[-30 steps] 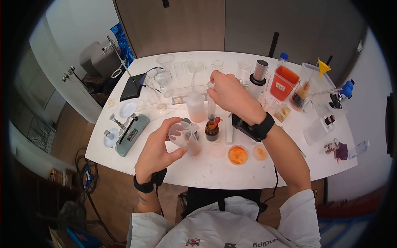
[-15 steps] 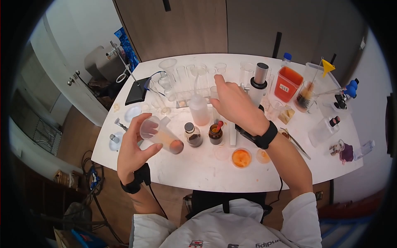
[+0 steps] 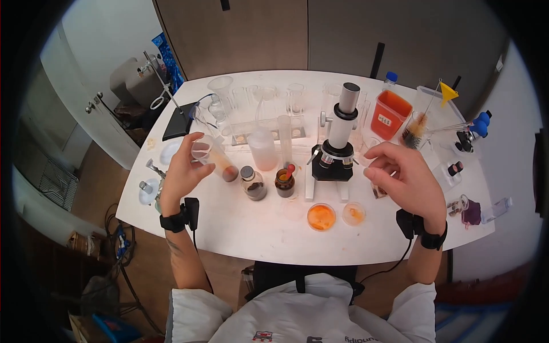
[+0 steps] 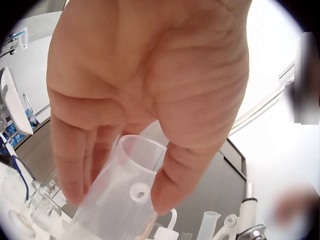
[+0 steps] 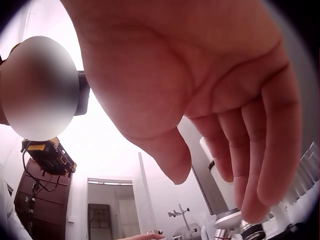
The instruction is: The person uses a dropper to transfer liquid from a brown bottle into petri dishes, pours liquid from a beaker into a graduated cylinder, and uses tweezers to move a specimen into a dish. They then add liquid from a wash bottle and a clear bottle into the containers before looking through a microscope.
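Note:
In the head view, my left hand curves round the upper part of a translucent plastic vessel with orange-brown colour near its base. The left wrist view shows my thumb against the side of the vessel and the other fingers opposite. My right hand hovers empty to the right of the microscope, its fingers relaxed. Between the vessel and the microscope stand a stoppered jar of dark material, a brown bottle with a red dropper, a white wash bottle and a tall clear cylinder.
Two dishes with orange material, a larger and a smaller, lie near the front edge. Glassware lines the back. A red container and yellow funnel are at the right; a ring stand is at the left.
My right hand has left the tall cylinder's area and swung right, past the microscope, uncovering it. My left hand has moved left and away from my body with the plastic vessel.

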{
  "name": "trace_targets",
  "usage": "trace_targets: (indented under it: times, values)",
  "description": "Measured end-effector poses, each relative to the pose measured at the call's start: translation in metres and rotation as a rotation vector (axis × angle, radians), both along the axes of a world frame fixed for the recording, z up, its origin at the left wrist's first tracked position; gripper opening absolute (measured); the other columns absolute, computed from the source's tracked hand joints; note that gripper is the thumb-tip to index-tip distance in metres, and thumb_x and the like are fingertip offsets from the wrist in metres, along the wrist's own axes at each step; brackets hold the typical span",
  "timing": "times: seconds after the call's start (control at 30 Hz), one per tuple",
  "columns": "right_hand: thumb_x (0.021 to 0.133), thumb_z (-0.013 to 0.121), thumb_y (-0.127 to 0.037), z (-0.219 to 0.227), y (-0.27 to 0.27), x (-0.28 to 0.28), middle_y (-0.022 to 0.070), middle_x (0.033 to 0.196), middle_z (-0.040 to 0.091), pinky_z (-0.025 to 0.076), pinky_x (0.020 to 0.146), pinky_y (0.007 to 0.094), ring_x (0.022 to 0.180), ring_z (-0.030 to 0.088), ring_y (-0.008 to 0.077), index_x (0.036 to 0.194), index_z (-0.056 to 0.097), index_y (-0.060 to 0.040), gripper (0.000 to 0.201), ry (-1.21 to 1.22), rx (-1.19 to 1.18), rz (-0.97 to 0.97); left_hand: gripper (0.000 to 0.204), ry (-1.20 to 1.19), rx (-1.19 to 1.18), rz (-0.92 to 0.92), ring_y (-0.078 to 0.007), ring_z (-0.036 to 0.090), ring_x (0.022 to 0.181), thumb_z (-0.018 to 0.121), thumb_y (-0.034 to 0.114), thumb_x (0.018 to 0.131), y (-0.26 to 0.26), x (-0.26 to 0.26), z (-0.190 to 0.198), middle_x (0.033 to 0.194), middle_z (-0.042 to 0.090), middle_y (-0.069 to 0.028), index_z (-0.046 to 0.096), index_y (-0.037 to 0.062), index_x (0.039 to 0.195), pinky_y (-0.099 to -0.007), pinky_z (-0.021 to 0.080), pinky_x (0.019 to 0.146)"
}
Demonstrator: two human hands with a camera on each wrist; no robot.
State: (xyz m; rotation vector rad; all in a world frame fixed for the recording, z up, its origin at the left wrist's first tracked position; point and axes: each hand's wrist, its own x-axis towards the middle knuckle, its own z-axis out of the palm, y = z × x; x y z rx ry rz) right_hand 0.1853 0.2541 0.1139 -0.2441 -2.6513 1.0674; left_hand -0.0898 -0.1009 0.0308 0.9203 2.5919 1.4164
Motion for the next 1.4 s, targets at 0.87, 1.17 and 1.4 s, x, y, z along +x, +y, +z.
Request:
trace_targets:
  times: [0.87, 1.17, 1.4]
  values:
    - [0.094, 0.075, -0.020, -0.099, 0.064, -0.031, 0.0141, 0.086, 0.074, 0.055, 0.067, 0.0320, 0.073, 0.069, 0.0200, 0.105, 0.071, 0.0052, 0.028, -0.102, -0.121, -0.116, 0.076, -0.007, 0.007, 0.037, -0.0234, 0.070, 0.112, 0.084, 0.006, 0.085, 0.023, 0.005, -0.023, 0.128, 0.066, -0.0147, 0.045, 0.0049, 0.150, -0.0347, 0.062, 0.090]
    - [0.097, 0.072, -0.015, -0.091, 0.054, -0.026, 0.0069, 0.081, 0.070, 0.051, 0.063, 0.0274, 0.069, 0.063, 0.0123, 0.097, 0.070, 0.0045, 0.019, 0.026, -0.242, -0.139, 0.015, -0.030, -0.014, 0.108, -0.0051, 0.060, 0.063, 0.079, 0.009, 0.092, 0.020, 0.078, 0.009, 0.071, 0.067, -0.0003, 0.068, -0.0010, 0.092, -0.0219, 0.046, 0.057]
    - [0.097, 0.072, -0.013, -0.095, 0.055, -0.025, 0.0055, 0.079, 0.069, 0.050, 0.062, 0.0268, 0.066, 0.061, 0.0108, 0.095, 0.070, 0.0047, 0.017, 0.115, -0.301, -0.149, 0.011, 0.113, -0.022, -0.171, -0.0081, 0.057, 0.054, 0.077, 0.010, 0.093, 0.089, 0.102, 0.018, 0.067, 0.065, -0.0040, 0.072, 0.0005, 0.095, -0.0249, 0.043, 0.052]
